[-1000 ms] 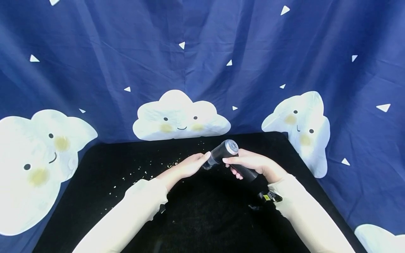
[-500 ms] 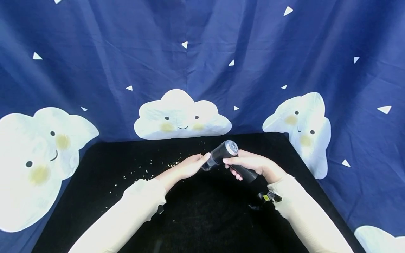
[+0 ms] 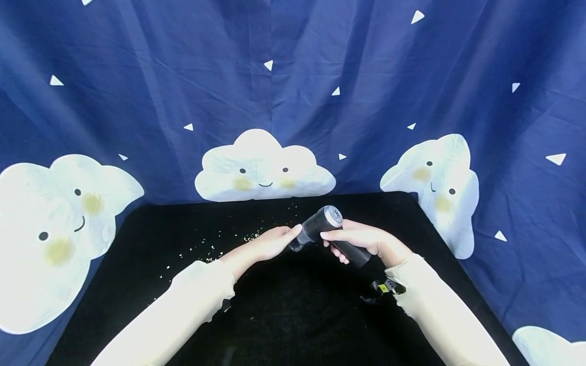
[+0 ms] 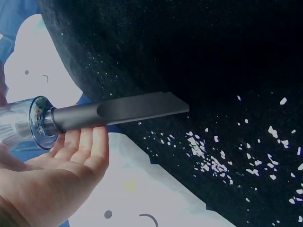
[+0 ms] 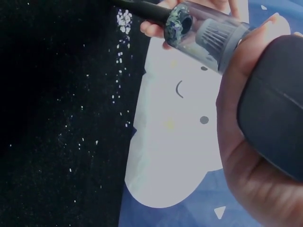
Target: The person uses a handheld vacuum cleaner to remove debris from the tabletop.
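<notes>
A black handheld vacuum point(image 3: 317, 225) with a silver vented end is held between both hands above the black cloth. My right hand point(image 3: 363, 238) grips its handle, fingers wrapped underneath. My left hand point(image 3: 270, 244) holds the front end, the thumb near the clear dust cup point(image 5: 206, 45) and the fingers under the base of the flat grey nozzle point(image 4: 137, 109). Inside the cup, bits of debris and a ribbed filter show. The nozzle's slanted tip is close to pale scraps point(image 4: 208, 161) scattered on the cloth; whether it touches the cloth I cannot tell.
Black cloth point(image 3: 284, 315) covers the table. More pale bits lie along its left and far side. A dark strap with a yellow label point(image 3: 389, 287) is at the right wrist. A blue cloud-print curtain point(image 3: 293, 101) hangs behind the table.
Both hands and the vacuum have shifted slightly left and toward me. The hold of each hand looks the same.
</notes>
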A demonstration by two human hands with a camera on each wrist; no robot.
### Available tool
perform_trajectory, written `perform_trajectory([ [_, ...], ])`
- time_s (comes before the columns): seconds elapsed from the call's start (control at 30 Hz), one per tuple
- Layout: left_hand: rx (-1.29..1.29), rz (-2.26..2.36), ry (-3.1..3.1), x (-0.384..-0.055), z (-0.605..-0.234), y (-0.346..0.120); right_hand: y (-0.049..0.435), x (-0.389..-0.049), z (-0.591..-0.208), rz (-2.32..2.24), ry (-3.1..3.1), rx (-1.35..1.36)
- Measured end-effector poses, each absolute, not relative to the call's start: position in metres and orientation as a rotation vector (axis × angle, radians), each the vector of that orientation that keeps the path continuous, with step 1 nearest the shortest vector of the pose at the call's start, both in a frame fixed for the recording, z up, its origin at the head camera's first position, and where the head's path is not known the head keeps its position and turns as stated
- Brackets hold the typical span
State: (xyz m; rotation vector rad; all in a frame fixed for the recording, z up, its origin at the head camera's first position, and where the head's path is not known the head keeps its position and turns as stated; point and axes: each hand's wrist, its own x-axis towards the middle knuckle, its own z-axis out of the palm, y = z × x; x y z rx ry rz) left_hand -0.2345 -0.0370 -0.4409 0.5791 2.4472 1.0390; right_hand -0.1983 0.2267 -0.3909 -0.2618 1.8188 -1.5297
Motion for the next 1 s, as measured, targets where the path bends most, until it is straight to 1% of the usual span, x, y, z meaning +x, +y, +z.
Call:
perform_trajectory([
  [0.4,0.593,1.027,2.431,-0.239,-0.432,-0.041,0.223,-0.200,-0.387,-1.528,1.855,-0.243],
  [0.63,0.578,1.042,2.413,-0.245,-0.438,-0.044,0.220,-0.201,-0.389,-1.548,1.874,-0.236],
  [1.0,0.599,1.039,2.420,-0.246,-0.440,-0.046,0.218,-0.202,-0.394,-1.550,1.868,-0.225],
])
